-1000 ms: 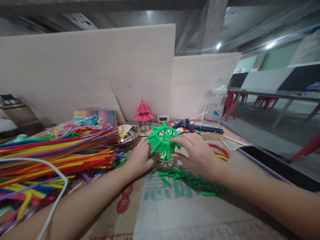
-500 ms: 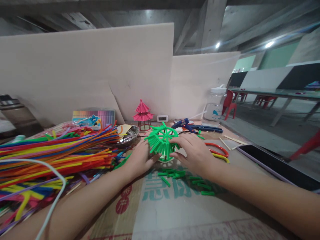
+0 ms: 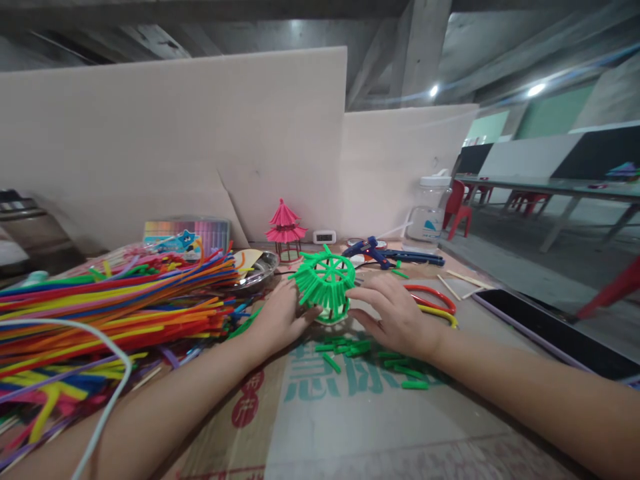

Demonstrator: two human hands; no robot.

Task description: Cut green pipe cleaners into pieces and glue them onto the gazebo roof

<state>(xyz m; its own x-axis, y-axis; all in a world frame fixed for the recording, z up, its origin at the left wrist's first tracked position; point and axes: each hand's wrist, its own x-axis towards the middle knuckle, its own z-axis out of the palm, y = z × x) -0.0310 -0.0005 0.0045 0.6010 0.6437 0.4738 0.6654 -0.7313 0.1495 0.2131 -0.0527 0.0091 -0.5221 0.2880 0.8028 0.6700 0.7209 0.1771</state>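
Observation:
A small green pavilion model (image 3: pixel 325 287) made of pipe cleaners stands on the cardboard-covered table, its round roof open at the top with spokes showing. My left hand (image 3: pixel 283 313) holds it at the left side, thumb in front and the other fingers partly hidden behind the roof edge. On the other side my right hand (image 3: pixel 393 313) is open, with bent fingers spread and fingertips close to the model's right edge; whether they touch it I cannot tell. Short cut green pipe-cleaner pieces (image 3: pixel 353 347) lie in front of the model.
Bundles of coloured pipe cleaners (image 3: pixel 115 300) fill the left, crossed by a white cable (image 3: pixel 123 357). Behind are a pink pavilion model (image 3: pixel 285 223), a small clock (image 3: pixel 325 237), a blue glue gun (image 3: pixel 370 249) and a plastic jug (image 3: pixel 430 207). Rightward are red-handled scissors (image 3: pixel 433 298) and a phone (image 3: pixel 550 333).
My right hand has drawn back slightly to the right from the model's roof, its fingers lower now. My left hand and the model have stayed in place.

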